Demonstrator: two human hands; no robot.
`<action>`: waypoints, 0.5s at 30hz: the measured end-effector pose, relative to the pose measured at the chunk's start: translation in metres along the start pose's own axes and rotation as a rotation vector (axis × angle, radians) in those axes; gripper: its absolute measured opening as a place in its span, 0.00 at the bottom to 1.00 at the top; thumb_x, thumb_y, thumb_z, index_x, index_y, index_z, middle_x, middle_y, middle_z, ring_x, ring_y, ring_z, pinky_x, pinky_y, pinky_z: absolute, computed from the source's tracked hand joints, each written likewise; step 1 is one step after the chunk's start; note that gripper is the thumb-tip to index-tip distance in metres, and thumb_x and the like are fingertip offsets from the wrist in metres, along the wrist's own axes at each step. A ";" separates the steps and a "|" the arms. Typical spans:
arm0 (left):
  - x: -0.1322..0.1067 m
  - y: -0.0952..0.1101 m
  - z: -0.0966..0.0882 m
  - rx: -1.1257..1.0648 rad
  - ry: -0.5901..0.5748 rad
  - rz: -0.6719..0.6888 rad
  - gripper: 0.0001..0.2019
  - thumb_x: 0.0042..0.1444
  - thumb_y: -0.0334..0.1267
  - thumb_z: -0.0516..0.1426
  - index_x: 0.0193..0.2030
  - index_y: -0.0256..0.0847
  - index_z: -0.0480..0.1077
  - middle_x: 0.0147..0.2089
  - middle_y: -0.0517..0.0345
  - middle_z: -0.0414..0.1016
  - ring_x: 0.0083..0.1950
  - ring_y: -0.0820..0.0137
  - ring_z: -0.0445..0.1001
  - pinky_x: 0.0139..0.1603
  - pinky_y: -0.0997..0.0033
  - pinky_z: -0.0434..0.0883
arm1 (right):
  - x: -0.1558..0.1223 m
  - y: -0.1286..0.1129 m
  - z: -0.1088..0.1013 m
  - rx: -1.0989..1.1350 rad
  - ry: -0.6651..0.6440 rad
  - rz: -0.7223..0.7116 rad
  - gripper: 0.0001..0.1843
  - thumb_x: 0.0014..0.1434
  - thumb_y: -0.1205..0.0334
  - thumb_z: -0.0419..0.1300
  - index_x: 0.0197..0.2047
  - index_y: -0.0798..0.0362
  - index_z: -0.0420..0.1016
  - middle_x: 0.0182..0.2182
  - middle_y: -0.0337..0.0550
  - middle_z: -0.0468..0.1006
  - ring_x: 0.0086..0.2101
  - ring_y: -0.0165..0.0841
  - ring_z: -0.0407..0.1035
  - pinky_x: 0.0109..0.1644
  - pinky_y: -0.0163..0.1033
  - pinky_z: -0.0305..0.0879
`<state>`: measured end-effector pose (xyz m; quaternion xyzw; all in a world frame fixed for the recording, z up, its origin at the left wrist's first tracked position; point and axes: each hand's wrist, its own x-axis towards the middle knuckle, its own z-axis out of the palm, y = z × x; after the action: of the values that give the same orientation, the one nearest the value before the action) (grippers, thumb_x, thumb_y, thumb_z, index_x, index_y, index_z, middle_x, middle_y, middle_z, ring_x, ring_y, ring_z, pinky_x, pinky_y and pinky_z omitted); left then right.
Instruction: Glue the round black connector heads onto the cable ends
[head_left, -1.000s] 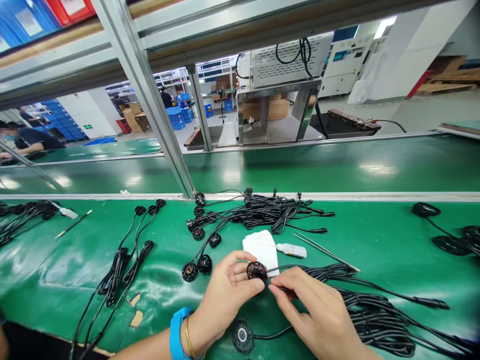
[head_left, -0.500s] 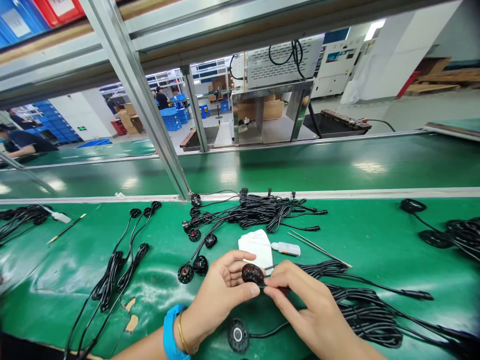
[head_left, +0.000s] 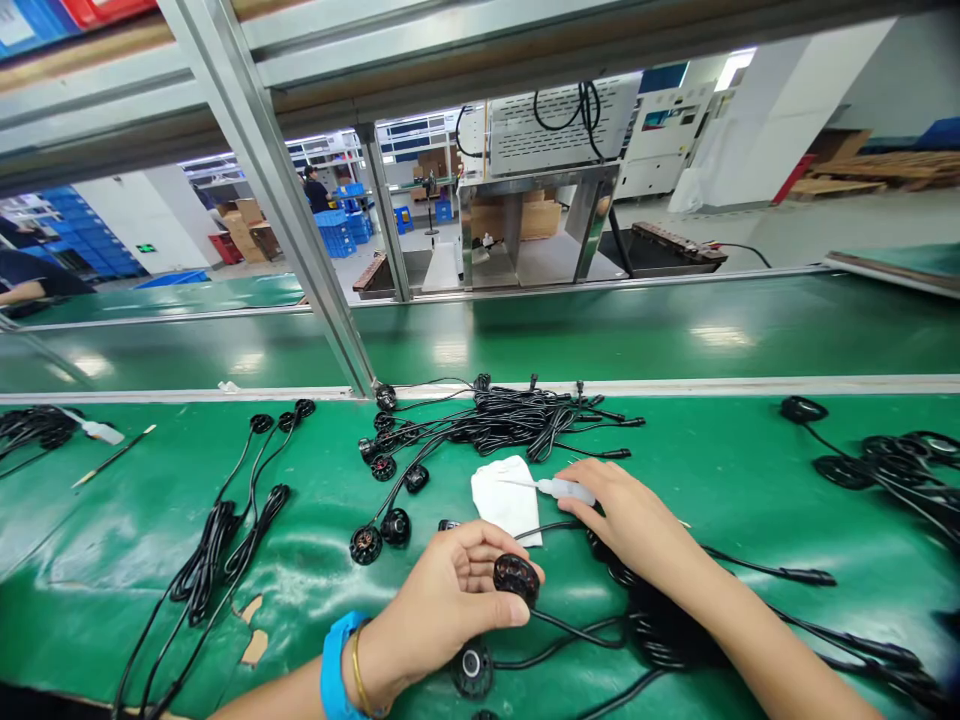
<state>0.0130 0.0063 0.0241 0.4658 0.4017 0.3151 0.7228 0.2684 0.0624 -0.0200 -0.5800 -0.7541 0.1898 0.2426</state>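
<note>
My left hand (head_left: 457,590), with a blue band and a gold-coloured bangle at the wrist, is closed around a round black cabled part (head_left: 516,578). Reddish spots show on that part's upper side. Over to the right, my right hand (head_left: 619,505) has its fingers around a small translucent squeeze bottle (head_left: 561,488) with a thin needle tip. The bottle lies low at the table, its tip over a folded white cloth (head_left: 499,492). Below my left hand a round black part with a pale ring (head_left: 472,668) lies on the green mat.
Behind the cloth lies a heap of black cables (head_left: 517,418) with round heads to its left. More coiled cables (head_left: 217,550) lie at left, others (head_left: 885,465) at right. A metal post (head_left: 277,200) rises at the bench's back edge. A brush-like stick (head_left: 112,458) lies far left.
My right hand has left the round black part and moved up and right onto the squeeze bottle. My left hand keeps the part. The view has shifted slightly.
</note>
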 end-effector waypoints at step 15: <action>0.002 0.001 0.000 -0.128 0.075 0.044 0.17 0.45 0.34 0.70 0.41 0.37 0.72 0.42 0.49 0.81 0.44 0.65 0.77 0.47 0.68 0.69 | -0.007 -0.026 0.002 0.615 0.202 0.346 0.29 0.49 0.40 0.66 0.46 0.53 0.79 0.38 0.46 0.83 0.32 0.38 0.76 0.37 0.40 0.75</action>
<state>0.0138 0.0084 0.0242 0.4154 0.3971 0.3732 0.7283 0.2481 0.0487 -0.0076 -0.6148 -0.5247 0.3876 0.4433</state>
